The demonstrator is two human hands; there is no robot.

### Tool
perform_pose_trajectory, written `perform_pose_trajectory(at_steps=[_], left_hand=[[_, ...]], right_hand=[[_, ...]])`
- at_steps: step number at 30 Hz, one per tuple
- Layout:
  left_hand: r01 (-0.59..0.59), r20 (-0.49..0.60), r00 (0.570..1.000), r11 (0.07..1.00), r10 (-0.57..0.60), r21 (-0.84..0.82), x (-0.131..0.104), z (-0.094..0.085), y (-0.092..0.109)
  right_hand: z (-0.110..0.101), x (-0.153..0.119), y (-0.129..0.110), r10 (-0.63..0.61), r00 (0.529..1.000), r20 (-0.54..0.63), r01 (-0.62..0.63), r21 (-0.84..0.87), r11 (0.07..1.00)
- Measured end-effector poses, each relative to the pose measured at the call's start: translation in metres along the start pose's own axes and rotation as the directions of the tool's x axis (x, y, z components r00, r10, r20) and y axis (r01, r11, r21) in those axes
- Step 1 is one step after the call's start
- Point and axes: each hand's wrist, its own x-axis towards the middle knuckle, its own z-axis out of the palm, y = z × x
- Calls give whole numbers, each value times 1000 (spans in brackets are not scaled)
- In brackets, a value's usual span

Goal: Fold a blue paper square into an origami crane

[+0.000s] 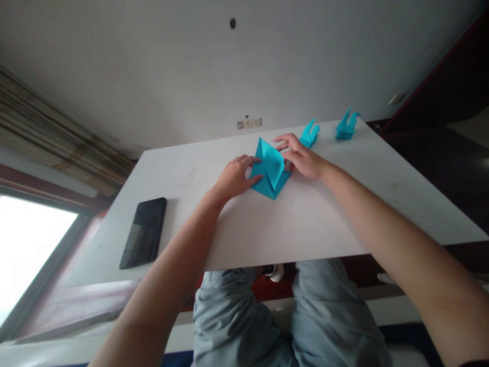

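Note:
A partly folded sheet of blue paper [272,165] lies on the white table, with one flap lifted. My left hand [237,176] rests at its left side, thumb and forefinger apart and touching the paper, pressing it against the table rather than gripping it. At the paper's right edge is my right hand [300,157], its fingers spread and slightly bent, with the thumb side near the lifted flap. Whether the right fingertips touch the flap is hard to tell. Behind the right hand stands a folded blue paper crane [309,134].
Another blue paper crane [346,127] stands near the back right corner of the white table [191,214]. A black phone [144,233] lies at the left. Wall sockets [248,123] are behind the table, and a curtain [57,137] hangs at the left.

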Motion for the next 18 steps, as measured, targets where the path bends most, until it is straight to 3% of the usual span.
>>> perform_pose_trajectory(at_steps=[3,10,18], left_hand=[[-12,56,998,1000,12,-9,-1,0,-1],[35,182,983,998,-24,-56,-1,-1,0],[64,154,987,992,-47,-109,-1,-6,5]], right_hand=[[1,1,7,34,999,21,-35,93,995],[4,-4,2,38,992,120,-38,1,999],[5,-1,7,58,984,169,-66,42,997]])
